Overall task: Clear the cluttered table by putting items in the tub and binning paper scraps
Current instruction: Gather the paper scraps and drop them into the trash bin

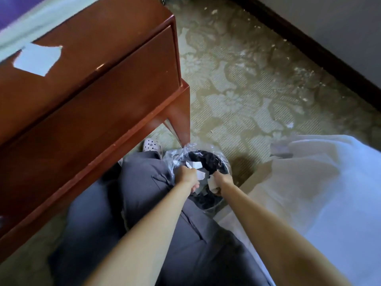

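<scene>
Binning step: left hand [186,176] and right hand [223,180], fingers curled on paper scraps [212,183], over the lined bin [224,164]; next, probably release, then fetch the torn sheet [38,58] lying on the table [107,79].

I'm looking down into what seems a hotel bedroom: floral green carpet [237,89], white bed linen [321,182], a glossy wooden surface [92,38] with a drawer [99,112], and a small plastic-lined bin [214,159].

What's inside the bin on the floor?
The bin shows a clear plastic liner and a dark inside. The left hand and right hand hold white paper scraps over it, hiding the bottom and anything already dropped in.
</scene>
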Tool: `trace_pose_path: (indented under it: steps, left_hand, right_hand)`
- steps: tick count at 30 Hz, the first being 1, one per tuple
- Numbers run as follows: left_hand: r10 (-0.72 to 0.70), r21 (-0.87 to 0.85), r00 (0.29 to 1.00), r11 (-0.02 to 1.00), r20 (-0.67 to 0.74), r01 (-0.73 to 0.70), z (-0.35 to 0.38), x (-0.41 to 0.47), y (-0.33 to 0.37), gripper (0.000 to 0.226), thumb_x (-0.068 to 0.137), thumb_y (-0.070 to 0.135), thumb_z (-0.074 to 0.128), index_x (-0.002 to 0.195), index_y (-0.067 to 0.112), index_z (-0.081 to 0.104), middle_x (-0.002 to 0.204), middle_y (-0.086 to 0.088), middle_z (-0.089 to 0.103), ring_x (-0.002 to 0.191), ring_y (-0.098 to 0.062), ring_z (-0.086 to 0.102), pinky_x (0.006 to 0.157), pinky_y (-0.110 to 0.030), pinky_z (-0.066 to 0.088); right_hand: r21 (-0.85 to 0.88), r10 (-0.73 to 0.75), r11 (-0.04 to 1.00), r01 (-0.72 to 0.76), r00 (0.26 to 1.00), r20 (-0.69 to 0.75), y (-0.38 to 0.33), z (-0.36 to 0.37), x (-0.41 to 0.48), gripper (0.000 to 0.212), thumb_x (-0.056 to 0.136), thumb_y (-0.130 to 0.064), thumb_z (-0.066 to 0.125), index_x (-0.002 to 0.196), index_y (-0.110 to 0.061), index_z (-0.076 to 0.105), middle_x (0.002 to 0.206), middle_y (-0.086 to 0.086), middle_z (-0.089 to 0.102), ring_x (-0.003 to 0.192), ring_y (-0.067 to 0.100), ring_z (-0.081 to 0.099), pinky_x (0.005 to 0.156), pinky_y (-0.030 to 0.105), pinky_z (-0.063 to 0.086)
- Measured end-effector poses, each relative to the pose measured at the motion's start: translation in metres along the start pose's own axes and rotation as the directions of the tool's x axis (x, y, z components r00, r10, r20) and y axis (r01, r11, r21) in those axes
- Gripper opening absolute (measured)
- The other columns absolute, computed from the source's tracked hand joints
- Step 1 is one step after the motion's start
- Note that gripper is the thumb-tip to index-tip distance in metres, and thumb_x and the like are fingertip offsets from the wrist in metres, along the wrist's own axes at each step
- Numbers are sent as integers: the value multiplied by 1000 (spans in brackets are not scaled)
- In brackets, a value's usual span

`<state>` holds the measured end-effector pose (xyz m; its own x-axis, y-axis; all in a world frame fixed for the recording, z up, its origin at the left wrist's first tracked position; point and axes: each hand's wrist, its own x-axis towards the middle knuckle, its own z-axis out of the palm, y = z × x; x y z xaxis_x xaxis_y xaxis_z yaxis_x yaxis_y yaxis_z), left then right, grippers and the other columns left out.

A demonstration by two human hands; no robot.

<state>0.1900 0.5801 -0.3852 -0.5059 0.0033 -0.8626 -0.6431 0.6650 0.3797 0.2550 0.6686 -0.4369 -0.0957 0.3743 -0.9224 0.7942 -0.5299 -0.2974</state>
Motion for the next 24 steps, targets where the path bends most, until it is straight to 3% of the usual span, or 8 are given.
trace_pose_path:
  steps: [3, 6, 10, 15, 18, 19, 21, 24]
  left_hand:
    - [-90, 5, 996, 996, 27, 90, -3, 15, -4, 33, 95, 13, 43, 122, -5, 45, 105, -25, 63, 68, -28, 64, 35, -21, 49]
    - [-178, -52, 979, 982, 101, 184, -8, 14, -1, 30, 94, 8, 45, 123, 1, 42, 118, -24, 51, 76, -34, 64, 34, -24, 50]
    - [-245, -92, 959, 961, 141, 259, -13, 12, 0, 37, 95, 6, 40, 132, -2, 38, 140, -20, 44, 111, -40, 61, 72, -37, 55]
    - [-116, -152, 978, 978, 175, 144, -21, -8, 5, 39, 96, 8, 37, 135, 2, 39, 133, -18, 47, 102, -36, 64, 55, -24, 54]
    - [30, -166, 987, 986, 155, -4, -32, -28, 12, 19, 96, 9, 37, 90, 7, 54, 108, -15, 50, 68, -23, 61, 56, -22, 50]
    - [76, -170, 989, 984, 128, -54, -36, -35, 14, 21, 96, 9, 38, 81, 9, 52, 104, -14, 51, 64, -21, 59, 57, -22, 50]
    - [181, -155, 980, 974, 86, -166, -46, -52, 19, 20, 96, 11, 39, 100, 5, 58, 99, -13, 55, 68, -23, 59, 55, -21, 51]
    - [375, -100, 927, 923, 8, -372, -69, -85, 30, 21, 95, 15, 42, 103, 11, 61, 95, -12, 61, 78, -26, 62, 68, -31, 56]
  right_hand:
    - [8, 86, 996, -86, 996, 38, 0, 5, 6, 21, 93, -19, 48, 78, -4, 50, 62, 11, 48, 54, 25, 51, 47, 25, 43]
    - [-32, 129, 991, -128, 991, 46, -1, 6, 10, 18, 94, -20, 43, 92, -3, 49, 64, 13, 49, 51, 24, 50, 40, 21, 44]
    - [-72, 112, 991, -108, 993, 46, 1, 4, 10, 16, 93, -13, 38, 100, -1, 47, 70, 16, 52, 59, 26, 52, 49, 29, 44]
    - [-124, 1, 992, 3, 1000, 30, -2, -3, -5, 17, 91, -11, 40, 77, -4, 48, 72, 15, 54, 58, 24, 52, 50, 24, 44]
    - [-179, -199, 964, 196, 980, 2, -13, -4, -24, 15, 85, -9, 44, 73, -5, 52, 70, 15, 56, 62, 26, 54, 60, 31, 47]
    - [-193, -279, 943, 272, 960, -7, -19, -4, -35, 14, 84, -9, 45, 72, -7, 53, 73, 16, 59, 65, 28, 57, 65, 33, 49]
    - [-225, -437, 878, 422, 899, -18, -31, -4, -61, 16, 84, -11, 46, 72, -10, 56, 79, 16, 65, 76, 33, 65, 76, 39, 55]
    - [-251, -695, 703, 665, 718, -44, -47, -3, -115, 17, 86, -11, 47, 89, -9, 63, 87, 14, 69, 87, 31, 67, 82, 42, 54]
